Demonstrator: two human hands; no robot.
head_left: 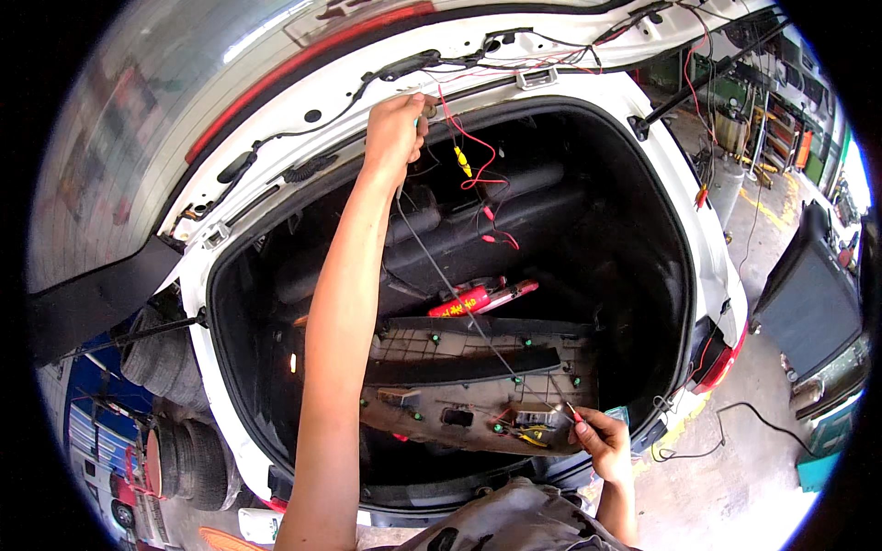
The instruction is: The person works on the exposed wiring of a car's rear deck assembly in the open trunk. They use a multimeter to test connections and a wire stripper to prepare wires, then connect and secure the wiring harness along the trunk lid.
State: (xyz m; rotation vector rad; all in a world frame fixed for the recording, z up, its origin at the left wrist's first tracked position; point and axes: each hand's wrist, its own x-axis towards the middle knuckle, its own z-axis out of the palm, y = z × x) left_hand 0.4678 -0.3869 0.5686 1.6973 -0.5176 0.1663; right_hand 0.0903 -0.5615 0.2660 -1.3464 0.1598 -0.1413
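Note:
High at the raised white tailgate, my left hand (395, 133) is closed around something with a small teal part; the fingers hide most of it. A thin dark cord (447, 278) stretches from below that hand down to my right hand (602, 443). There my right thumb and fingers pinch a thin lead with a red end (575, 412), over the lower right of a trim panel (459, 372) with green clips lying in the boot. Just right of my left hand, a yellow crocodile clip (462, 163) hangs with red wire (478, 142).
Yellow-handled pliers (531, 439) rest on the panel, and a red object (462, 301) lies behind it. Loose wiring (542, 55) runs along the tailgate. Stacked tyres (188, 464) stand at left, and a dark panel (808, 294) at right. A black cable (721, 432) crosses the floor.

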